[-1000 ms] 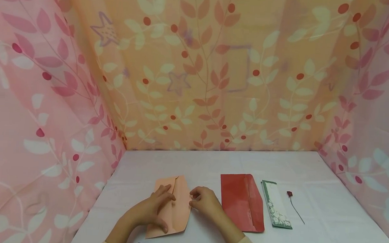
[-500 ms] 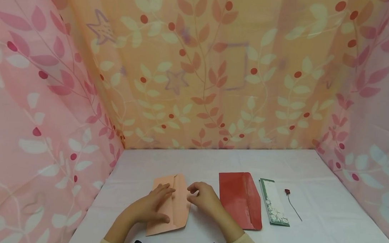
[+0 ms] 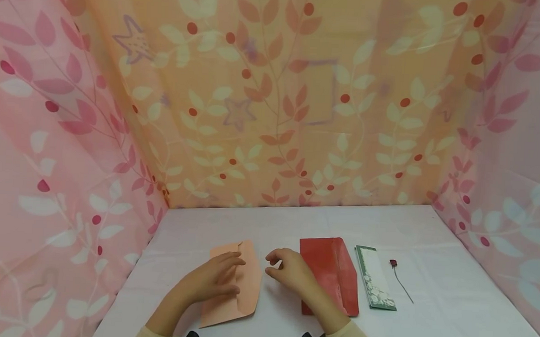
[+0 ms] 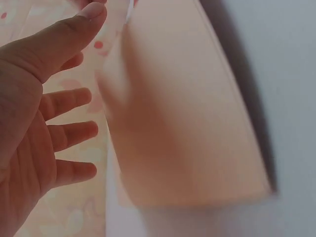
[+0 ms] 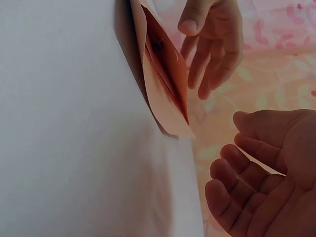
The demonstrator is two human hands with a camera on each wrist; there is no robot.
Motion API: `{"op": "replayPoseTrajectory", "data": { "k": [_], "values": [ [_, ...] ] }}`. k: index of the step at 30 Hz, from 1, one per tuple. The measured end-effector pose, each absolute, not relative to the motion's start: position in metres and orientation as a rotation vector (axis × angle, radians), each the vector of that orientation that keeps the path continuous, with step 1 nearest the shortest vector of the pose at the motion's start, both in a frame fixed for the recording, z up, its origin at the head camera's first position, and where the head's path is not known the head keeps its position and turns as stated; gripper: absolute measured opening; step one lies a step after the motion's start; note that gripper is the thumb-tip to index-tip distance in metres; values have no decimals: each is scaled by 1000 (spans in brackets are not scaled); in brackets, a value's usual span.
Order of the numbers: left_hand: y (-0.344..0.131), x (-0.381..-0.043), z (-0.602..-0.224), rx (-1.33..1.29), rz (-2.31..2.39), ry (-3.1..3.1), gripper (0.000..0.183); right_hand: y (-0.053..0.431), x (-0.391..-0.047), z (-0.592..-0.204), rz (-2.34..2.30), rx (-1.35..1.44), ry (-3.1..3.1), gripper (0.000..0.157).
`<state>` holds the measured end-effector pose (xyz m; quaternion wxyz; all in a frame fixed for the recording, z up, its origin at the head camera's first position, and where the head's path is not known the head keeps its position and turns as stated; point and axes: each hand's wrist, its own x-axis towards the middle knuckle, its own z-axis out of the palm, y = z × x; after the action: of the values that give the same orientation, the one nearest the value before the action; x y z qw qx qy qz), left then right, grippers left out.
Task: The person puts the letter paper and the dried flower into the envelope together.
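A peach envelope (image 3: 249, 287) lies on the table with its pointed flap toward the right. Over its left half hovers my left hand (image 3: 208, 280), fingers spread and holding nothing; the left wrist view shows its fingers (image 4: 74, 131) apart from the paper. Just right of the flap, my right hand (image 3: 290, 272) is held in the air, its fingers loosely bent with nothing between them. In the right wrist view the mouth of the peach envelope (image 5: 163, 106) gapes, and a small dark patch shows inside.
Right of my right hand lies a red envelope (image 3: 326, 269), partly covered by my forearm. Beyond it are a green-bordered floral card (image 3: 377, 279) and a thin-stemmed red rose (image 3: 393, 263). Patterned cloth (image 3: 272, 104) walls off the back and sides of the white table (image 3: 277, 221).
My left hand has lifted off the peach envelope. My right hand has drawn back to the right from its flap edge. The whole head view has shifted slightly.
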<state>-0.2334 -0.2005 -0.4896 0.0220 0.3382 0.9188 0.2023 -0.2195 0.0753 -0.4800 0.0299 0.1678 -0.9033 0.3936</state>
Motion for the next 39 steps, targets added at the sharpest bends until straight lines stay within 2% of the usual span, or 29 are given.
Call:
{"op": "replayPoseTrajectory", "data": {
  "k": [12, 18, 39],
  "values": [
    [-153, -234, -472, 1193, 594, 2763, 48, 108, -209, -474, 1077, 535, -2789, 19],
    [-130, -233, -474, 1215, 554, 2746, 51, 130, -201, -469, 998, 489, -2811, 21],
    [-49, -236, -478, 1596, 276, 2733, 48, 209, -184, -481, 805, 409, -2783, 27]
  ]
}}
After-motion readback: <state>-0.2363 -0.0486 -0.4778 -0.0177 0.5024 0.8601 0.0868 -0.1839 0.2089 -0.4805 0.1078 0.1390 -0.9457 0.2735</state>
